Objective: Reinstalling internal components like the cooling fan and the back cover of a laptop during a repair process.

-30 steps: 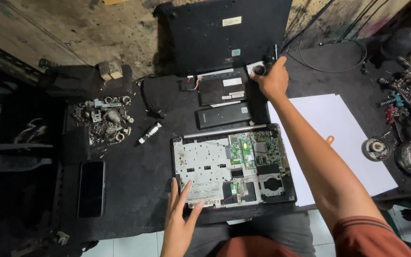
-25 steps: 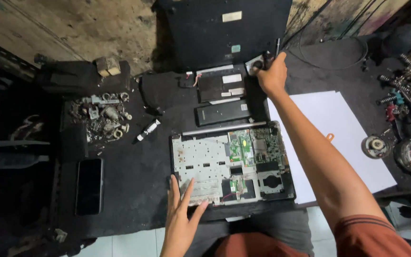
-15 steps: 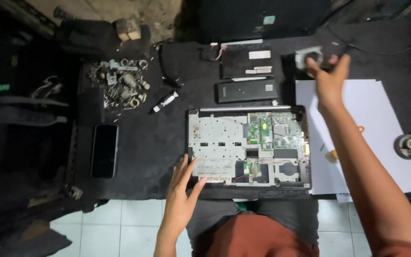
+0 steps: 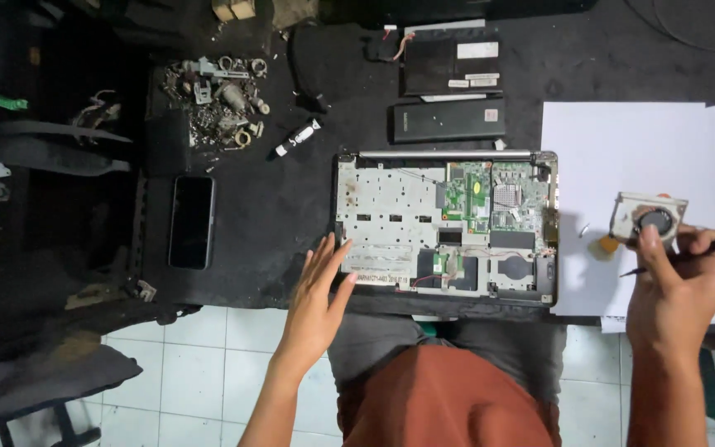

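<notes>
Left hand flat, fingers spread, on the bare metal laptop chassis; right hand pinching a thin black tool beside the squarish cooling fan on white paper.

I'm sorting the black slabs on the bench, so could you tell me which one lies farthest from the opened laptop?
The smartphone, alone at the left edge. The long battery and the labelled black module sit just above the laptop.

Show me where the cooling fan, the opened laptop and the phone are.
cooling fan (image 4: 647, 217), head view, on its square metal housing.
opened laptop (image 4: 386, 207), head view, on the bare silver inner frame.
phone (image 4: 191, 221), head view, on the middle of its dark screen.
</notes>
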